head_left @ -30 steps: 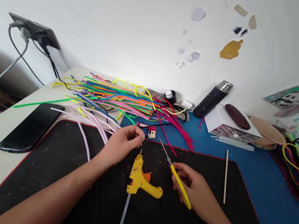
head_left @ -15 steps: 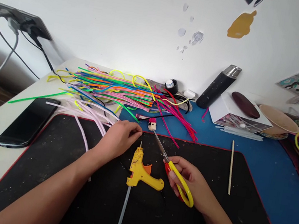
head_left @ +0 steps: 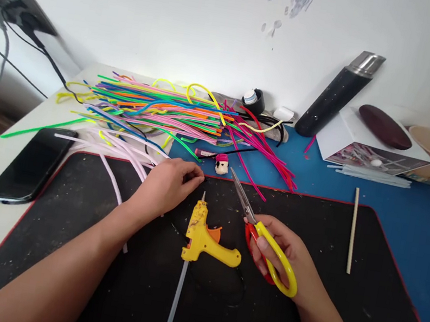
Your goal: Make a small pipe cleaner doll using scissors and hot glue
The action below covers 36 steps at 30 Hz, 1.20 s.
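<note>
My right hand grips scissors with one yellow and one red handle; their blades look closed and point up and left. My left hand rests over the mat's far edge, thumb and fingertips pinched together. Whatever it may hold is too small or dark to make out. Just beyond the fingertips sits a small cream figure with black spots and a pink top, apart from the scissor tips. Between my hands lies a yellow glue gun, nozzle away from me, with a glue stick coming out of its back.
Colourful pipe cleaners are heaped at the back, white ones near my left hand. A phone lies left, a wooden stick right. A black flask and white box stand by the wall.
The scissors have drawn back to the right, away from the small figure. My left hand stays pinched in about the same place. The view has shifted slightly downward.
</note>
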Tool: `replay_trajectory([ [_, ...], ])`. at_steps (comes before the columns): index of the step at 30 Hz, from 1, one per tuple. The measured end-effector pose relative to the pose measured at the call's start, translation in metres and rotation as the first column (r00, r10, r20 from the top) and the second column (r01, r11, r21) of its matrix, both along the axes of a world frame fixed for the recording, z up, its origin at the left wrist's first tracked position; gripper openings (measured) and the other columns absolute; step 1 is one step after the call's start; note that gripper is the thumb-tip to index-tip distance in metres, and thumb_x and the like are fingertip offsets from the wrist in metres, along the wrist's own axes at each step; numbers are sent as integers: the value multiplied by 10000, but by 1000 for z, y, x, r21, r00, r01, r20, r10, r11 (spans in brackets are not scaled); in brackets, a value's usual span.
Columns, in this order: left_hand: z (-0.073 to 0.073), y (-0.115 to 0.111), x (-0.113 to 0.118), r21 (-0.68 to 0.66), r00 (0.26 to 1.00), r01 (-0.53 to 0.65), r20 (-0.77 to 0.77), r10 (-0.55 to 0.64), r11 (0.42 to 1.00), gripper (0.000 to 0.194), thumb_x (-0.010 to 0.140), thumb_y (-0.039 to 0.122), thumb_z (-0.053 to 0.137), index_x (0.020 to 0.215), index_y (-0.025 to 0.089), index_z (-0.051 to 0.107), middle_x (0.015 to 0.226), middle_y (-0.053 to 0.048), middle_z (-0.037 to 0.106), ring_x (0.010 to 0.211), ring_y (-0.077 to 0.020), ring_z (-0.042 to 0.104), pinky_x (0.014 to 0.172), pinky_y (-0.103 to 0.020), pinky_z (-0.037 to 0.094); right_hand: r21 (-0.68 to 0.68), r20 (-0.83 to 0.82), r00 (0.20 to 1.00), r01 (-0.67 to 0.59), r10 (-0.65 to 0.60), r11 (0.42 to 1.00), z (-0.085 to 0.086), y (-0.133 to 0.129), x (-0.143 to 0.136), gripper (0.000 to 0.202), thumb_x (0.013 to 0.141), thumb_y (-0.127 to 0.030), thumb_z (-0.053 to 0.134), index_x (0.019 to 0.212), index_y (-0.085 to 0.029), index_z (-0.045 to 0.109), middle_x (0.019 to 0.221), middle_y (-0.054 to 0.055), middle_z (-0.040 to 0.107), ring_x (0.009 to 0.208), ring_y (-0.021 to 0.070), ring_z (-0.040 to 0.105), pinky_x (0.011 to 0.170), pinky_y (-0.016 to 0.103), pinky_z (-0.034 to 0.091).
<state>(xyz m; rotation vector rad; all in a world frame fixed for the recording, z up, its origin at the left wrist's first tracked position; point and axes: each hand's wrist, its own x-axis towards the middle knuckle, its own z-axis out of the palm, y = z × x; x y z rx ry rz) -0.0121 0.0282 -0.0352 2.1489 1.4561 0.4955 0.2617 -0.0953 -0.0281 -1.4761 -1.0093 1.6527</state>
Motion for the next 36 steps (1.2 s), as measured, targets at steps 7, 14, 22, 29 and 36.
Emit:
replay_trajectory([
  [7,-4,1,-3,9,1000,-2,-9,2,1000,229,990,315,622,1054,233,826,979,-56,824,888,-256,745,823,-351,539,15,-23,999,40,-40,999,-17,-6,3,622,837,-650,876,1237,-205,709,626,-45,586,436,96,460,394,209,313],
  [14,-6,1,-1,101,998,53,34,-57,993,165,983,261,646,1024,218,800,971,-58,798,946,-258,710,869,-372,533,27,-31,999,43,-42,999,-12,-4,-4,578,830,-633,887,1181,-203,726,635,-40,596,435,92,461,397,210,321],
  [22,-12,4,2,111,991,132,-25,-130,985,99,995,235,664,970,212,757,996,-72,784,978,-278,688,906,-412,516,51,-157,987,-23,31,998,-4,-1,-4,547,908,-643,826,1184,-198,672,663,-37,634,414,90,513,409,205,350],
  [29,-11,3,3,114,991,132,-3,-133,985,137,980,187,626,906,220,737,948,-74,768,961,-282,675,883,-410,508,156,-287,938,-154,194,976,0,1,-13,641,909,-679,814,1258,-182,611,688,-42,630,412,82,499,404,202,334],
  [36,-1,2,2,137,990,35,129,-53,990,107,945,193,650,891,222,738,879,-50,737,848,-243,678,793,-356,503,201,-210,967,-104,147,974,32,22,-30,584,921,-637,805,1236,-184,614,640,-55,621,404,105,509,403,226,399],
])
